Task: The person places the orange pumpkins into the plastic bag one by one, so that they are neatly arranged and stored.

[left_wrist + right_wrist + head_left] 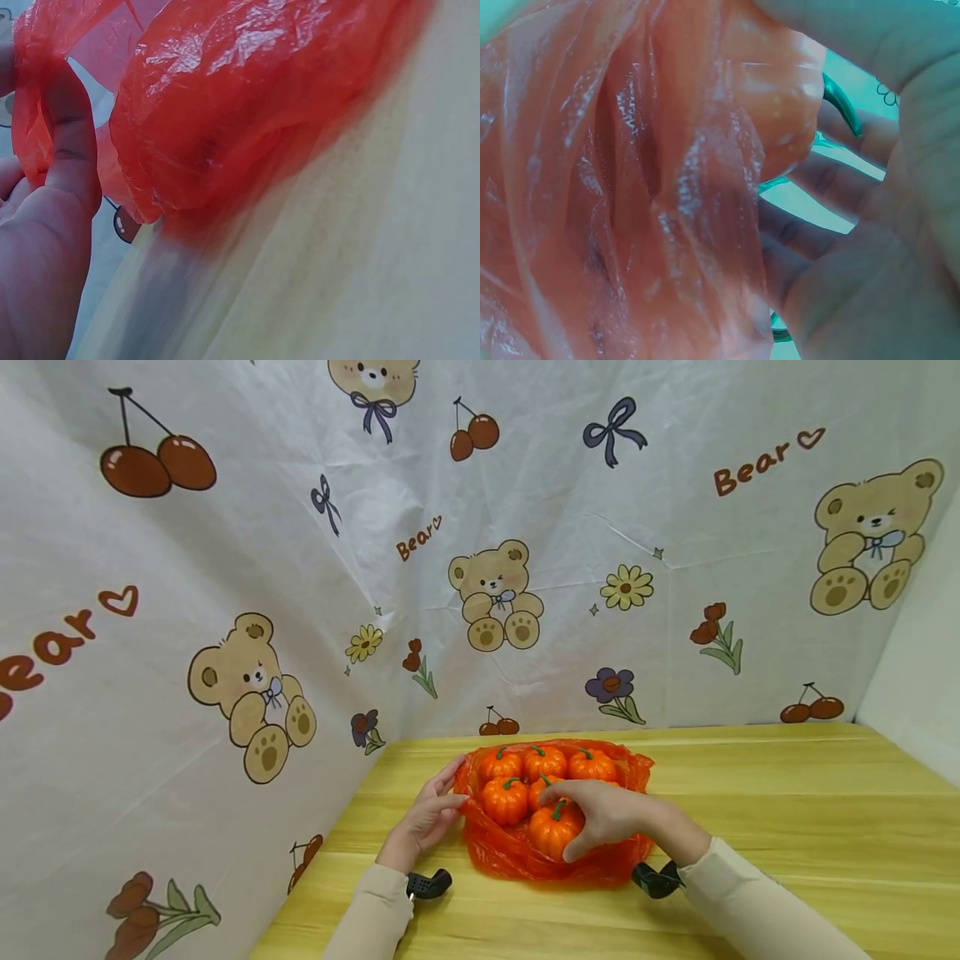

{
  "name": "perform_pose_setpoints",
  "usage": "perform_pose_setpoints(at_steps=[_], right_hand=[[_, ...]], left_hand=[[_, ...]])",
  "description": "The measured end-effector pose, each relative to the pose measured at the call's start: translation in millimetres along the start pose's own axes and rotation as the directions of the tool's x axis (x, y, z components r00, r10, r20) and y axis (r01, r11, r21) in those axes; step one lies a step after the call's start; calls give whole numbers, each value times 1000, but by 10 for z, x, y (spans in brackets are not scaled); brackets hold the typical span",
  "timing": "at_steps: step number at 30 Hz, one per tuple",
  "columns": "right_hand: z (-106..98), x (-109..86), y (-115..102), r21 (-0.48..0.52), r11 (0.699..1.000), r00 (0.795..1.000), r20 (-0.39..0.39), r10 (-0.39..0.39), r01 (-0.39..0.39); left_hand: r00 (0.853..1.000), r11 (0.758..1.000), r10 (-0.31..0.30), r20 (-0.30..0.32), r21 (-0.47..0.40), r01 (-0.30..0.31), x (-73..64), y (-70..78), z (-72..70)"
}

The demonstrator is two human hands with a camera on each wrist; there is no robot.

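Note:
A thin red plastic bag lies spread on the table with several small orange toy pumpkins with green stems inside it. My left hand pinches the bag's left edge; in the left wrist view the red film runs between thumb and fingers. From the right, my right hand holds the front pumpkin, thumb at its near side and fingers over its far side. The right wrist view shows this pumpkin between thumb and fingers, partly covered by crinkled bag film.
The bag stands on a yellow wood-grain table. A white sheet printed with bears, cherries and flowers hangs along the back and left. Black wrist devices sit below both hands.

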State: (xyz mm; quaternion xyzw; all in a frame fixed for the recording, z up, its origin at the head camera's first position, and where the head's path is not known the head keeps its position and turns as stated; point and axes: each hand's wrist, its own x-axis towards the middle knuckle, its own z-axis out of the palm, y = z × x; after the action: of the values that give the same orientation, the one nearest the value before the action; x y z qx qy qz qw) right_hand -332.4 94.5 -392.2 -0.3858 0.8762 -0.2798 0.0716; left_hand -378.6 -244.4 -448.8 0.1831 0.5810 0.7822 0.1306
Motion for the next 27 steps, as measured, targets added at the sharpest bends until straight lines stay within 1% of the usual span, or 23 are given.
perform_pose_setpoints(at_steps=[2, 7, 11, 17, 21, 23, 27], right_hand=[[-2, -11, 4, -4, 1000, 1000, -1, 10, -10], [-20, -30, 26, 23, 999, 1000, -5, 30, -30], [-47, -59, 49, 37, 999, 999, -12, 32, -31], [-92, -107, 111, 47, 999, 999, -30, 17, -16], [-129, -140, 173, 80, 997, 999, -37, 6, -3], [-142, -155, 203, 89, 996, 999, -40, 5, -1], [-193, -197, 216, 102, 995, 999, -53, -15, 20]], left_hand=[[1000, 1000, 0, -4, -1, 0, 5, 0, 3], [1000, 1000, -1, -19, 1, 1, 15, 0, 13], [1000, 1000, -10, -28, -6, 10, 16, 1, 26], [999, 1000, -13, -29, -8, 13, 29, 1, 31], [1000, 1000, -8, -15, -6, 8, 36, 12, 30], [1000, 1000, -12, -12, -5, 11, 40, 0, 3], [999, 999, -22, -47, 33, 24, 41, -8, -39]])
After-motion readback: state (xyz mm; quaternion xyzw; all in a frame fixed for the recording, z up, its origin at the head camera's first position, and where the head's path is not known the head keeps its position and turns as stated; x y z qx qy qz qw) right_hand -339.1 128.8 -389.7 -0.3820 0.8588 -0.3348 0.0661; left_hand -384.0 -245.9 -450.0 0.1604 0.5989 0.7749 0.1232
